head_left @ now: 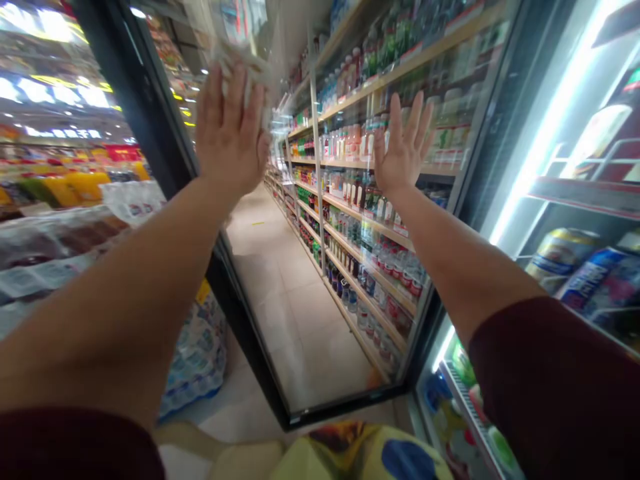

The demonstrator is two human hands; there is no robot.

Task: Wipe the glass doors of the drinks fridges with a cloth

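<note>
A glass cooler door (287, 421) with a black frame stands swung open in front of me. My left hand (233, 137) is raised against its upper left part, palm forward, fingers stretched out and flat. Around those fingertips is a pale, blurred patch on the glass; whether it is a thin cloth or a reflection I cannot tell. My right hand (404, 143) is up at the right part of the pane, fingers spread and nothing visible in it. Whether its palm touches the glass is hidden. Both arms reach out from dark maroon sleeves.
Through the glass, shelves (323, 200) of bottled drinks line a tiled aisle (280, 287). At right, the lit cooler holds cans (565, 257). Wrapped bottle packs (197, 353) stand on the floor at left. A yellow printed item (360, 453) lies below me at the bottom edge.
</note>
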